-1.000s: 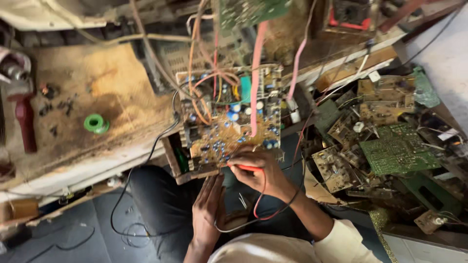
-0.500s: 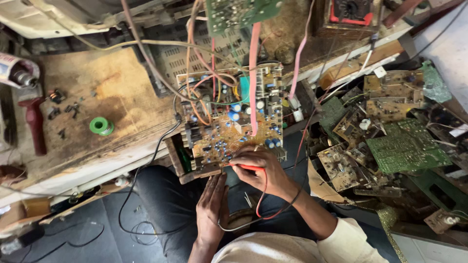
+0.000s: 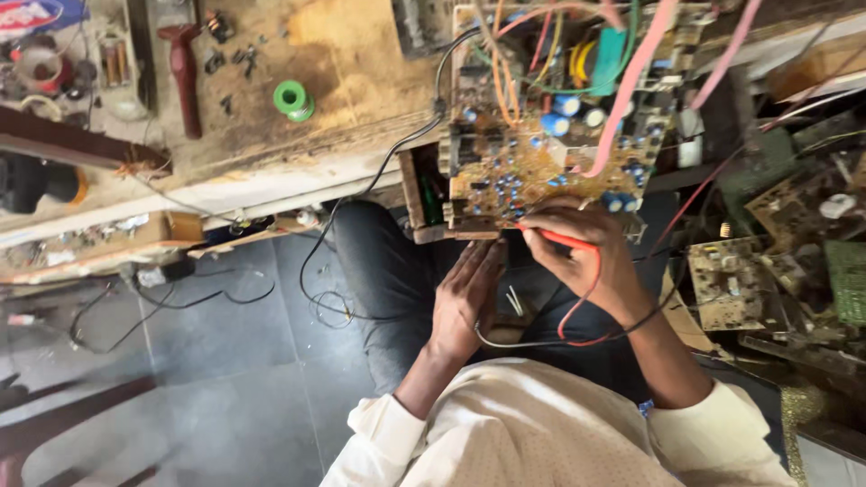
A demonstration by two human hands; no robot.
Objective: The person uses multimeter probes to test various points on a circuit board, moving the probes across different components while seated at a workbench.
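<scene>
Worn, stained wooden surface [image 3: 361, 63] runs from nine to twelve o'clock, its pale edge chipped. Dark grey tiled floor [image 3: 225, 361] fills seven o'clock, black cables [image 3: 162, 302] trailing over it. Daylight seems to fall from the upper side; source out of view.

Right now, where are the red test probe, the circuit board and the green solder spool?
red test probe [image 3: 566, 238], head view, middle of shaft
circuit board [image 3: 519, 167], head view, tan face
green solder spool [image 3: 292, 97], head view, top rim

Tan circuit board [image 3: 532, 162] with blue capacitors, red probe [image 3: 564, 238], green solder spool [image 3: 292, 98], pink ribbon cable [image 3: 631, 90]
</scene>
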